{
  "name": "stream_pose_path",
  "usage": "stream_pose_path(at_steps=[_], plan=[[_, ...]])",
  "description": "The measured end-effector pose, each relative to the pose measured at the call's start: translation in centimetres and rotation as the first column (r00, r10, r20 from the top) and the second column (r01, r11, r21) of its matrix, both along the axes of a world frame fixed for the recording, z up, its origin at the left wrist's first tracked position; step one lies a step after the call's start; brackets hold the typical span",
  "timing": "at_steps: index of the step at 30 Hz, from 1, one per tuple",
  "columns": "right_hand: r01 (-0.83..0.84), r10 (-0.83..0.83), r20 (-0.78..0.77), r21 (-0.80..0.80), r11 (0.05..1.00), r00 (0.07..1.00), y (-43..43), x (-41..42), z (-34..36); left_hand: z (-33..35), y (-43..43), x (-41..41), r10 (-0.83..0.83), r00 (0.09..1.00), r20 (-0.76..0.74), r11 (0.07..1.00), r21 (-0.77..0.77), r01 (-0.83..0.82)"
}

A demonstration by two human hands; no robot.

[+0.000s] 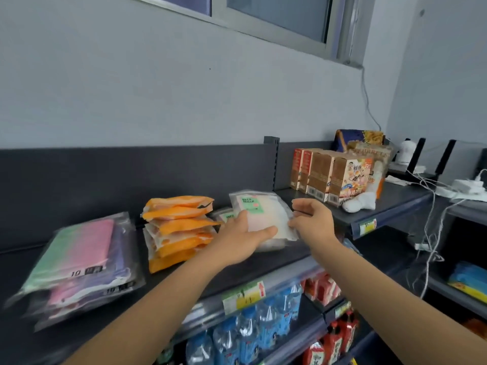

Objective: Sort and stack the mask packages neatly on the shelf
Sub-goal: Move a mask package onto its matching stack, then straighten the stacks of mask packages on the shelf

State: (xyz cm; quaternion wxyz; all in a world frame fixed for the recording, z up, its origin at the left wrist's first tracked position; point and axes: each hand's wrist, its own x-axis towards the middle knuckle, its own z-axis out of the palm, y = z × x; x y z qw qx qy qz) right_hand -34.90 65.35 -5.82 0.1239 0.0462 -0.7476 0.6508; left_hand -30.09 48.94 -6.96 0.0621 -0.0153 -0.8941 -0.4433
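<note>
A clear mask package with a green "FACE MASK" label (263,214) lies tilted on top of a small pile on the dark shelf (263,262). My left hand (242,238) rests flat on its front left part, thumb along its lower edge. My right hand (311,219) pinches its right edge. Another package of the same kind (224,216) peeks out behind my left hand. To the left stands an untidy stack of orange mask packages (179,230). At the far left lies a pile of clear packages with pink, green and purple masks (76,264).
Brown snack boxes (329,177) and a white rolled cloth (361,202) occupy the shelf section to the right. Water bottles (250,335) and red bottles (337,338) fill the shelves below. White cables and a power strip (461,188) lie at the far right.
</note>
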Motion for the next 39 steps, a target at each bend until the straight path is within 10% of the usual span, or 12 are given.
stream_pose_path(at_steps=[12,31,39], plan=[[-0.152,0.140,0.078,0.169,0.974,0.987,-3.0,-12.0,-4.0,-0.4,-1.1,-8.7,0.210,0.955,0.210,0.965,-0.203,-0.167],[-0.496,0.551,-0.049,0.374,0.784,0.833,-0.6,-13.5,-4.1,-1.1,6.1,-5.5,0.564,0.822,-0.080,0.747,-0.375,-0.549],[-0.592,0.729,-0.250,0.447,0.671,0.638,-4.8,-4.7,-0.7,0.7,1.4,4.5,0.789,0.581,-0.201,0.449,-0.458,-0.767]])
